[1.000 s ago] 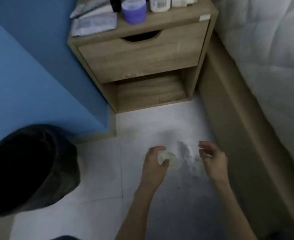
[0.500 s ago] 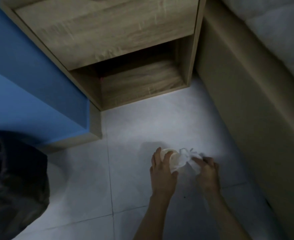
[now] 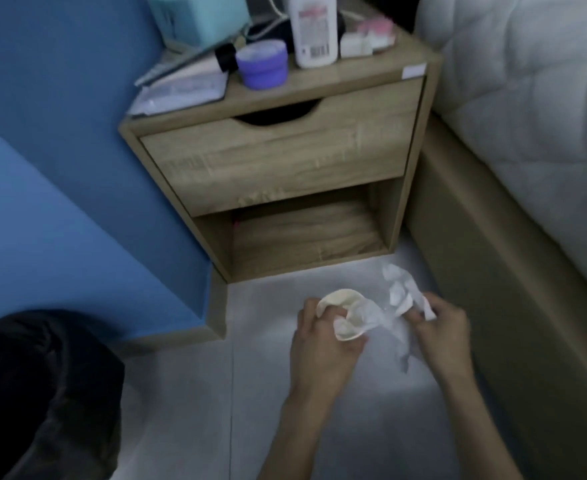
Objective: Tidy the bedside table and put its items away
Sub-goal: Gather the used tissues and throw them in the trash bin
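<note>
Head camera view, low and right of centre: a crumpled white paper tissue (image 3: 398, 299) is stretched between both hands just above the pale tiled floor (image 3: 188, 393). The left hand (image 3: 321, 344) has its fingers curled round one end of the tissue together with a cream round soft piece (image 3: 345, 303); what that piece is cannot be told. The right hand (image 3: 441, 329) pinches the other end, its fingers closed on the paper.

Above the hands stands a light wooden bedside table (image 3: 278, 168), its drawer pushed in over an open lower compartment. On its top sit a purple round lidded jar (image 3: 262, 69) and, to the right of it, a tall white plastic bottle (image 3: 314, 29) with a pink label and a barcode, the print too blurred to read. A teal box (image 3: 198, 15) stands at the top's left rear. A pale tube with a black cap (image 3: 195, 65) lies across a flat clear packet (image 3: 181, 95) that overhangs the left edge. A small white box (image 3: 354, 46) sits at the right. A white sticker (image 3: 414, 70) on the top's front edge shows no legible writing.

At the lower left is a bin lined with a black bag (image 3: 42, 393); its inside is too dark to see. A beige bed frame (image 3: 492, 271) and a quilted white mattress (image 3: 527, 98) fill the right side, and a blue wall (image 3: 60, 168) fills the left.
</note>
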`<state>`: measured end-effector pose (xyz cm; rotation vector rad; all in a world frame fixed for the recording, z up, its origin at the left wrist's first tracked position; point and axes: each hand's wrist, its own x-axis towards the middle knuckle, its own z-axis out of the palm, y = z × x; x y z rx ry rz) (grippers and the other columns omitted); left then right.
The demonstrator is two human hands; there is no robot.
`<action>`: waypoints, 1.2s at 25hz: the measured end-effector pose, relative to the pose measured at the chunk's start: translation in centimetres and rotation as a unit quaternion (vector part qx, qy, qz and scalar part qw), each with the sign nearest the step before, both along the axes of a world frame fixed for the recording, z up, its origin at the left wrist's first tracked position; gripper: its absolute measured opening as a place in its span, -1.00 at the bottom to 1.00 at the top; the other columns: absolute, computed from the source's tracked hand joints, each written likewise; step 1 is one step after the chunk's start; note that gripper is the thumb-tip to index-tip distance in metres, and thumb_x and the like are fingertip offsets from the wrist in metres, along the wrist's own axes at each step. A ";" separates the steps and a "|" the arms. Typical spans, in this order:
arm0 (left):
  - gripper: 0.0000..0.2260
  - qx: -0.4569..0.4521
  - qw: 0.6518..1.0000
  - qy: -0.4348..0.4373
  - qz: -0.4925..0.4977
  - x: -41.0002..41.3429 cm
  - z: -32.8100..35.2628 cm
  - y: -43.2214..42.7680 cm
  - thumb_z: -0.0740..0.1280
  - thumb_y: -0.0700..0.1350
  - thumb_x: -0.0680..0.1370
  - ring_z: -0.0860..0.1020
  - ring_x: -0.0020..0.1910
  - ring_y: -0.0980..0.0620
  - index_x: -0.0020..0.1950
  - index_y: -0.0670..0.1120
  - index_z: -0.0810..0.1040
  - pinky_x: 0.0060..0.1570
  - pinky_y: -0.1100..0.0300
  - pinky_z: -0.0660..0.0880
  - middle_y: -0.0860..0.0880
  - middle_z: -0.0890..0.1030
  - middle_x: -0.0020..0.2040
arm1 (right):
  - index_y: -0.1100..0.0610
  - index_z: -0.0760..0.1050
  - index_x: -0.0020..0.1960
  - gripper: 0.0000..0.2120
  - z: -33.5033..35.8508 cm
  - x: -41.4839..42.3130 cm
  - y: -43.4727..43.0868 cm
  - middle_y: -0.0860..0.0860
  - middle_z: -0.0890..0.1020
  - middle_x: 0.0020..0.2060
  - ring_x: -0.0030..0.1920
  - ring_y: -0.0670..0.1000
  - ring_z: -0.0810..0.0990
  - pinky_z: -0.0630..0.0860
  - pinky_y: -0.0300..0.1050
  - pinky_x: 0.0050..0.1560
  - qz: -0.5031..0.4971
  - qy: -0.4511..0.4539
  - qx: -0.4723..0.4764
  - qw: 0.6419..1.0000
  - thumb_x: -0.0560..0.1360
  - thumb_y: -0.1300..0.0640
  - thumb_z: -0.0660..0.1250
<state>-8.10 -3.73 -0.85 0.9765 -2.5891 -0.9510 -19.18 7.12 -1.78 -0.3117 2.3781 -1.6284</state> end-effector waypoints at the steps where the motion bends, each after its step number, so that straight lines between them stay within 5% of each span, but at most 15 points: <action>1: -0.66 -0.008 1.000 0.019 0.002 -0.1 2.5 -0.5 0.40 0.10 0.39 0.46 0.16 0.08 0.14 0.09 0.54 0.09 0.22 0.46 0.11 0.40 0.16 | 0.08 0.54 -0.34 -0.83 2.3 -0.2 -0.3 -0.15 0.56 -0.55 -0.50 -0.24 0.41 0.31 -0.34 -0.48 0.017 0.006 -0.034 0.999 0.41 0.25 0.38; 5: -0.66 -0.047 0.994 0.093 0.021 0.2 10.9 -1.8 0.43 0.14 0.34 0.44 0.09 0.17 0.09 0.13 0.54 0.01 0.28 0.43 0.23 0.33 0.04 | 0.13 0.60 -0.19 -0.93 10.7 0.3 -1.0 0.16 0.64 -0.32 -0.31 0.19 0.59 0.49 0.04 -0.35 0.057 0.025 -0.148 0.987 0.41 0.13 0.39; 7: -0.63 -0.058 0.991 0.121 0.021 0.9 14.5 -1.8 0.42 0.17 0.30 0.43 0.07 0.20 0.08 0.15 0.53 -0.03 0.30 0.43 0.24 0.36 0.05 | 0.19 0.57 -0.20 -0.87 14.0 0.8 -1.1 0.27 0.59 -0.30 -0.28 0.29 0.55 0.44 0.02 -0.36 0.072 0.051 -0.174 0.981 0.40 0.11 0.40; 11: -0.65 -0.060 0.981 0.183 0.030 2.8 21.4 -2.3 0.42 0.15 0.24 0.44 -0.02 0.25 -0.01 0.17 0.51 -0.14 0.44 0.37 0.26 0.46 0.02 | 0.06 0.58 -0.24 -0.86 19.9 1.1 -1.9 0.15 0.55 -0.22 -0.23 0.04 0.54 0.46 -0.02 -0.24 0.064 0.131 -0.218 0.965 0.34 -0.01 0.41; 13: -0.69 -0.062 0.976 0.206 0.042 3.9 24.6 -2.7 0.45 0.12 0.25 0.43 -0.01 0.34 -0.06 0.16 0.48 -0.19 0.43 0.36 0.30 0.46 0.01 | -0.03 0.57 -0.27 -0.83 22.8 1.1 -2.7 0.04 0.52 -0.18 -0.17 0.08 0.53 0.48 -0.01 -0.19 0.040 0.180 -0.218 0.958 0.29 -0.12 0.34; 16: -0.73 -0.053 0.973 0.218 0.052 4.0 27.9 -3.8 0.42 0.01 0.33 0.41 -0.08 0.32 -0.06 0.15 0.41 -0.20 0.30 0.36 0.28 0.38 0.02 | 0.11 0.57 -0.13 -0.75 26.0 0.9 -4.4 0.19 0.62 -0.24 -0.21 0.20 0.59 0.54 0.19 -0.18 0.076 0.170 -0.254 0.949 0.40 -0.08 0.33; 21: -0.72 -0.036 0.973 0.219 0.070 1.4 31.5 -7.5 0.38 -0.02 0.39 0.41 -0.05 0.12 0.00 0.12 0.34 -0.27 0.30 0.33 0.14 0.30 0.06 | 0.25 0.51 0.12 -0.81 28.8 -2.1 -8.4 0.13 0.61 -0.10 -0.24 -0.11 0.53 0.44 -0.22 -0.24 0.131 0.123 -0.257 0.950 0.52 0.27 0.24; 26: -0.65 -0.054 0.971 0.224 0.070 -4.9 31.0 -11.7 0.44 0.00 0.34 0.47 0.07 0.02 0.05 -0.02 0.44 -0.07 0.17 0.43 -0.01 0.45 0.12 | 0.29 0.42 0.24 -0.61 28.1 -8.0 -12.3 0.20 0.60 0.02 -0.16 0.08 0.64 0.56 -0.12 -0.30 0.174 -0.027 -0.286 0.942 0.41 0.32 0.29; 30: -0.59 -0.051 0.973 0.210 0.085 -9.8 28.8 -13.5 0.46 0.04 0.32 0.48 0.12 -0.02 0.08 -0.08 0.48 -0.02 0.14 0.43 -0.04 0.52 0.10 | 0.22 0.50 0.15 -0.59 26.0 -10.8 -13.6 0.15 0.61 0.02 -0.02 0.17 0.59 0.54 0.03 -0.08 0.117 0.048 -0.205 0.971 0.33 0.18 0.45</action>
